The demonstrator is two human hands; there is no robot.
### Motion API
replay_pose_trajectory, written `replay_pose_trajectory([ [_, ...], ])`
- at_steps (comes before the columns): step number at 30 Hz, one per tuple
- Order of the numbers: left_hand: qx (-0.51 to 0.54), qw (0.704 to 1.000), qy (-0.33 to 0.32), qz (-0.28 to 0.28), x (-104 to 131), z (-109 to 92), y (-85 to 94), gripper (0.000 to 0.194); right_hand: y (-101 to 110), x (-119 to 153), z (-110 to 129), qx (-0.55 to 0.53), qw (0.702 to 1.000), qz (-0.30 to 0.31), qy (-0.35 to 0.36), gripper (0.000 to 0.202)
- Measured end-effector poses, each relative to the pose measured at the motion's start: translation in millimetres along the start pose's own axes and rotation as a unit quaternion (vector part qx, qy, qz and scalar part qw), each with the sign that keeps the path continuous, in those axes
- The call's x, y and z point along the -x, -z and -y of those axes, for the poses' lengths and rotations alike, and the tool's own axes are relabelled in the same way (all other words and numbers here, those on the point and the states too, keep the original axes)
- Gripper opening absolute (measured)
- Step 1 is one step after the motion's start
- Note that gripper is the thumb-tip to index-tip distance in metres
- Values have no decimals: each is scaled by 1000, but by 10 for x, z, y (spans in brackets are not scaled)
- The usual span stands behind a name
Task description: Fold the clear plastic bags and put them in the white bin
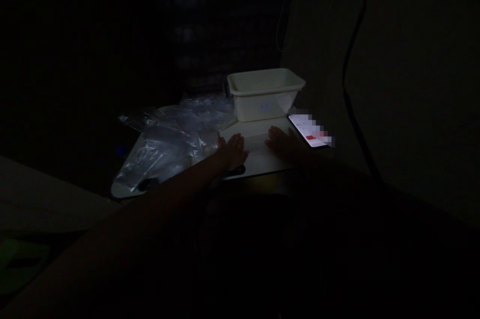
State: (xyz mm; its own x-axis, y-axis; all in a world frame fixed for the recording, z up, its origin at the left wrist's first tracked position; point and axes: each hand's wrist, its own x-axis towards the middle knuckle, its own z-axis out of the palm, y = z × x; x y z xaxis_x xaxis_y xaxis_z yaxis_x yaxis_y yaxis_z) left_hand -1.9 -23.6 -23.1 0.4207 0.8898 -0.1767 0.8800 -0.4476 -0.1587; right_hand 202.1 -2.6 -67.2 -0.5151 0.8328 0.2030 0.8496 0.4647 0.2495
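Note:
The room is very dark. My left hand [232,151] is open over the white table [258,159], its fingers pointing away from me, beside a heap of clear plastic bags [165,144]. My right hand [282,142] lies open on the table's right part, fingers spread, near a lit phone [309,131]. Between my hands a faint flat sheet, perhaps clear plastic, shows on the tabletop; its edges are hard to make out. Behind my hands stands a cream plastic tub [264,105], upright, its inside largely in shadow.
A dark cable [350,59] hangs down the wall at the right. The table's front edge runs just below my hands, with a dark oval slot [149,184] near its left corner. Something green [22,259] shows at the lower left.

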Motion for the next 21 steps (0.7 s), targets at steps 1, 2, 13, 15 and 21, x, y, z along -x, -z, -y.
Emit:
replay_pose_trajectory([
  [1, -1, 1000, -2, -1, -1, 3, -3, 57, 3, -11, -6, -10, 1000, 6, -15, 41],
  [2, -1, 1000, -3, -3, -2, 6, -6, 57, 6, -22, -10, -18, 1000, 7, -24, 42],
  [13, 6, 1000, -2, -3, 0, 5, 3, 55, 243, -4, 3, -25, 997, 3, -70, 37],
  [15, 10, 1000, -3, 0, 3, 5, 10, 56, 349, -63, 15, -29, 996, 11, -78, 33],
  [21, 2, 1000, -23, -7, 12, 8, 21, 54, 450, -366, 142, -87, 994, 22, -67, 33],
])
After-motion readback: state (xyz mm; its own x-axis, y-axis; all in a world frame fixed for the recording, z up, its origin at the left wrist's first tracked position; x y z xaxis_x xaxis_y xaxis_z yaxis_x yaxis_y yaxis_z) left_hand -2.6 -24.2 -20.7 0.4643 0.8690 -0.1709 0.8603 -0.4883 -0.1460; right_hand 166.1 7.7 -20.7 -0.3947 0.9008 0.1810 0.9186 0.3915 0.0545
